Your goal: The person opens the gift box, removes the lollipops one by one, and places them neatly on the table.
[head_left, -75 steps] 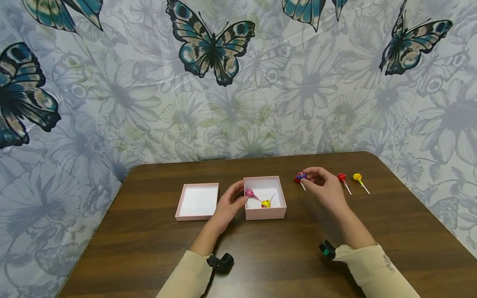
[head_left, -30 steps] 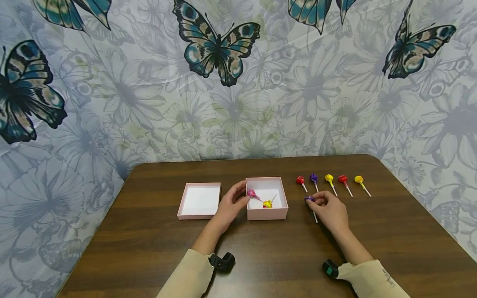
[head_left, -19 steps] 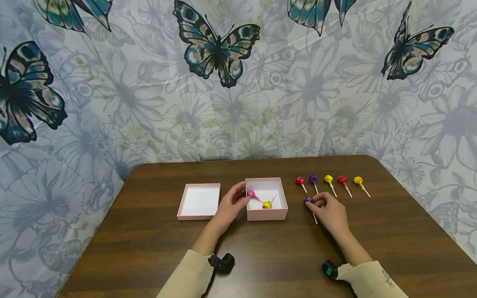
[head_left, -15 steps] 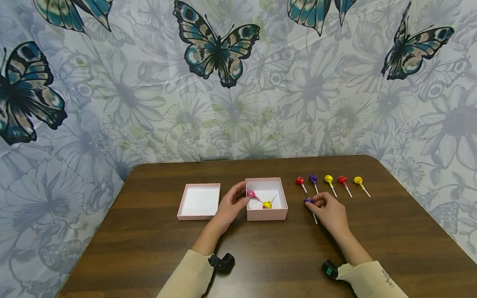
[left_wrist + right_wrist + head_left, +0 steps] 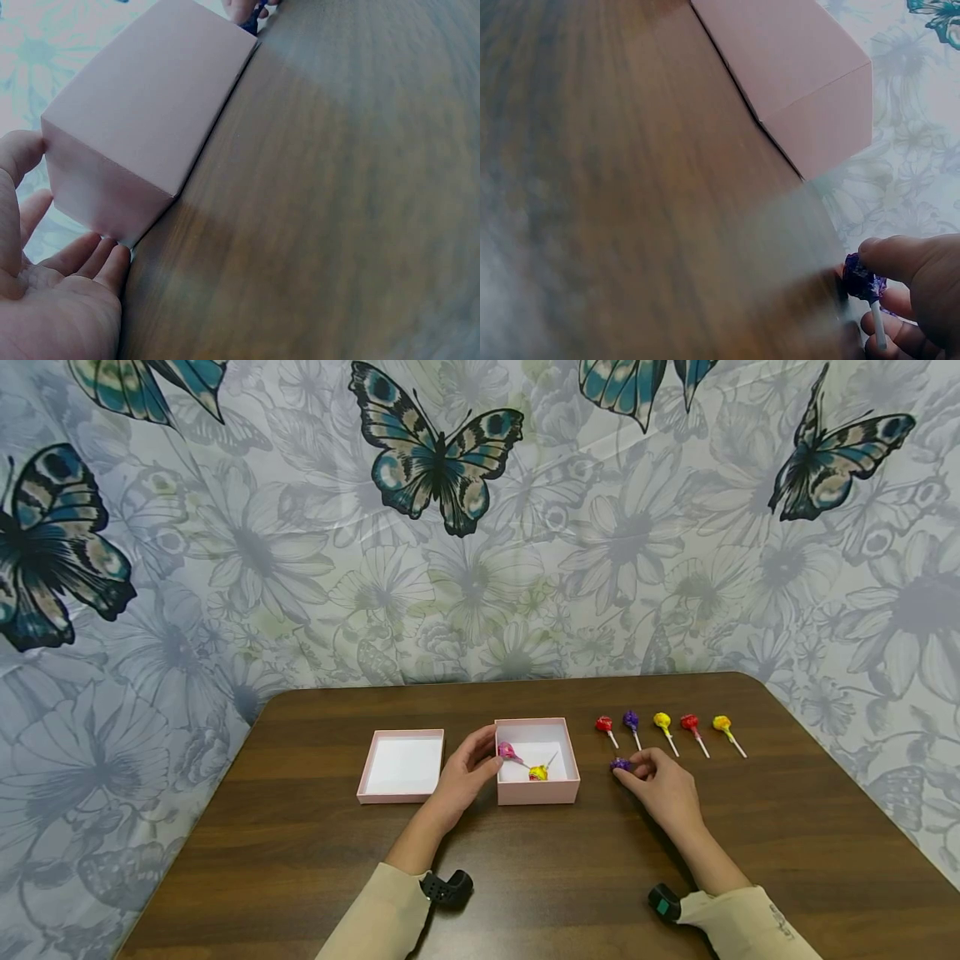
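My left hand rests its fingertips and thumb against the left wall of the open pink box. In the left wrist view the fingers touch the box's side without wrapping round it. Inside the box lie a pink lollipop and a yellow lollipop. Right of the box, my right hand pinches a purple lollipop by its wrapped head. Its white stick points down beside the curled fingers in the right wrist view; in the head view the stick is hidden.
Behind my right hand lies a row of several lollipops: red, purple, yellow, red and yellow. A pink-edged lid lies left of the box on the brown table.
My right hand has come from the back row toward the front, uncovering lollipops there. Since half a second ago, the held lollipop's stick has gone from sight in the head view. The left hand stays at the box.
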The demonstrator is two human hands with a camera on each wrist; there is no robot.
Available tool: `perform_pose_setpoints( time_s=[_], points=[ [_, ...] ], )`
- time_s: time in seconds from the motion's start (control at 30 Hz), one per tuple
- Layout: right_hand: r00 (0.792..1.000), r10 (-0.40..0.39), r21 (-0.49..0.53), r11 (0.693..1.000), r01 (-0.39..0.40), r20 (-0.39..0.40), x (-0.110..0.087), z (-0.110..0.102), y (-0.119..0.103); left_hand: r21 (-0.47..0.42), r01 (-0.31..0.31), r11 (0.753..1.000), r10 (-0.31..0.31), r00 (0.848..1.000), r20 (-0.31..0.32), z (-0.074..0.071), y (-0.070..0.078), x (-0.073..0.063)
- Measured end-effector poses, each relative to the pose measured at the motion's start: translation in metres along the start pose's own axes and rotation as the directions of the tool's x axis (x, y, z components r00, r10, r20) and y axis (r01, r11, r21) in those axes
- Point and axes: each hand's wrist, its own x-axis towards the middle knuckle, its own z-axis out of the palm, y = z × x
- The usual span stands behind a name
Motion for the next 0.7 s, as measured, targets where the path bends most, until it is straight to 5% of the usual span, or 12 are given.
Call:
perform_pose_setpoints(
  time_s=[0.7],
  points=[
    [0.999,-0.046,-0.002,0.999,0.046,-0.009,-0.0089,0.0029,-0.001,0.01,0.01,1.0,-0.01,1.0,0.004,-0.0006,0.0005,0.0011]
  ],
)
